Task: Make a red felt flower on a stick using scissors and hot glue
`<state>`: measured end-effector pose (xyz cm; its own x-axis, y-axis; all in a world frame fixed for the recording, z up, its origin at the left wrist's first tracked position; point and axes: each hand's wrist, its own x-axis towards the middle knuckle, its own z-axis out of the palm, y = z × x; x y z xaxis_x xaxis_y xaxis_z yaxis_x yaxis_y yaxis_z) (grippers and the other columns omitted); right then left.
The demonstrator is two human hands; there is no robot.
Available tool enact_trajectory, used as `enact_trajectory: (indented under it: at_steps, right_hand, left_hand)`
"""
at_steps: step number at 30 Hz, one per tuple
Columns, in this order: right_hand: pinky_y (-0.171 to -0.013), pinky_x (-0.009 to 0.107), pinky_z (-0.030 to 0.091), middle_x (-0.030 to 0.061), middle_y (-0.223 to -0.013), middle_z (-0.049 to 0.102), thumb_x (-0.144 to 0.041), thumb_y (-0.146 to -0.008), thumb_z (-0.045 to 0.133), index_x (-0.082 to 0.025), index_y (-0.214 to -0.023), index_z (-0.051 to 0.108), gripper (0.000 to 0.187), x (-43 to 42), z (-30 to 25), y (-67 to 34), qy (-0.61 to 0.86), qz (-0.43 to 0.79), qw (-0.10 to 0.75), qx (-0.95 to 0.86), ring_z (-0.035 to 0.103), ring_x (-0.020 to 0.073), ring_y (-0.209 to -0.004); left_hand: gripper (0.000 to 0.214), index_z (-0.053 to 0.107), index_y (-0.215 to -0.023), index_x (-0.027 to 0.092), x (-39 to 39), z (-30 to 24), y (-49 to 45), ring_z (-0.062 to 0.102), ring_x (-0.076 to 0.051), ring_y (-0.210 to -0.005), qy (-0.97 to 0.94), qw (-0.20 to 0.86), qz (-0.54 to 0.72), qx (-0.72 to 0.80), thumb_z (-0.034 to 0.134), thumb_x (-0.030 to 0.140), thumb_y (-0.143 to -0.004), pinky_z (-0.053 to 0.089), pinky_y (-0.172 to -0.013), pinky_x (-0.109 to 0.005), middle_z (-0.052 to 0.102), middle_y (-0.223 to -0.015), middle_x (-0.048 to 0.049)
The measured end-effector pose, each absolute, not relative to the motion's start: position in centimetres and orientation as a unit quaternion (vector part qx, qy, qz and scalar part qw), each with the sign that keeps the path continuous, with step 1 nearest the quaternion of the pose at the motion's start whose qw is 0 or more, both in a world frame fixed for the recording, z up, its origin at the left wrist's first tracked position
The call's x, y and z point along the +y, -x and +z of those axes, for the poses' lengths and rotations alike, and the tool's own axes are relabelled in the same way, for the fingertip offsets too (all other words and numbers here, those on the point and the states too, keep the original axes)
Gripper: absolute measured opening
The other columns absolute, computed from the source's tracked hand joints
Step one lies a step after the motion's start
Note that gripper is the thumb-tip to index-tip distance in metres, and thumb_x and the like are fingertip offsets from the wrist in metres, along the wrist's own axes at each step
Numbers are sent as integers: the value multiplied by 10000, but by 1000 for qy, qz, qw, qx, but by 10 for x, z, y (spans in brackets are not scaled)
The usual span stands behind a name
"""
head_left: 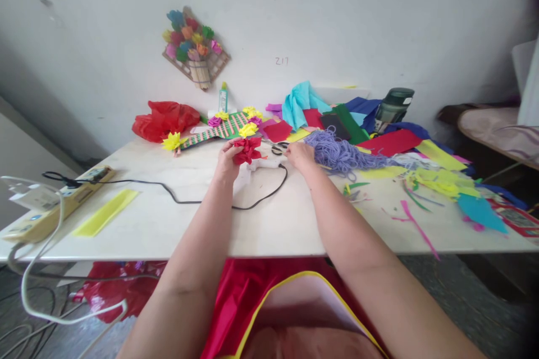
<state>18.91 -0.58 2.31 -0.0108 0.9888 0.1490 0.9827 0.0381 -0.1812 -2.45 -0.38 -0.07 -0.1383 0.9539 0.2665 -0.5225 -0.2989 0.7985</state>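
Note:
My left hand (pixel 227 160) is closed around a red paper flower (pixel 247 150), held just above the white table (pixel 168 219). My right hand (pixel 298 154) rests on the table by a white glue gun (pixel 266 164), fingers curled at its rear end. The gun's black cord (pixel 252 199) loops toward me and runs left. Black-handled scissors (pixel 278 148) lie just behind the gun. A striped woven mat (pixel 219 129) with yellow and pink paper flowers lies beyond the hands.
A pile of purple yarn (pixel 341 154) and coloured felt sheets (pixel 391 142) cover the right side. A power strip (pixel 54 202) and yellow paper strip (pixel 105 212) lie at left. A red bag (pixel 164 119), glue bottle (pixel 223 98) and dark flask (pixel 391 106) stand by the wall.

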Motion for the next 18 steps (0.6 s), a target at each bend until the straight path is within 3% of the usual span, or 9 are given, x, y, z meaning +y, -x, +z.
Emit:
enact_trajectory:
  at_steps: [6,13,18]
  right_hand:
    - [-886,309,517,126,-1236,733,-220,-926,556,-201,-1125,763,288,-2,15,-190,708,23,81,-702,678,254,-1157]
    - [-983,372,469,139,-1239,714,-347,-959,515,-201,-1153,736,328,-11,14,-174,604,-34,197,-772,638,267,-1184]
    - [-1069,399,408,169,-1329,671,-291,-903,539,-153,-1266,671,410,-19,14,-152,561,-14,134,-817,594,289,-1253]
  left_hand:
    - [315,667,-794,188,-3,-3,24,655,-161,-657,-408,521,698,273,746,171,-490,543,-615,-280,697,-756,-15]
    - [370,678,-846,197,-3,-3,25,646,-161,-662,-428,500,697,283,756,191,-484,537,-618,-291,694,-776,-17]
    - [398,665,-863,198,-4,-3,26,639,-153,-651,-436,492,695,292,770,207,-479,526,-621,-287,692,-779,-8]
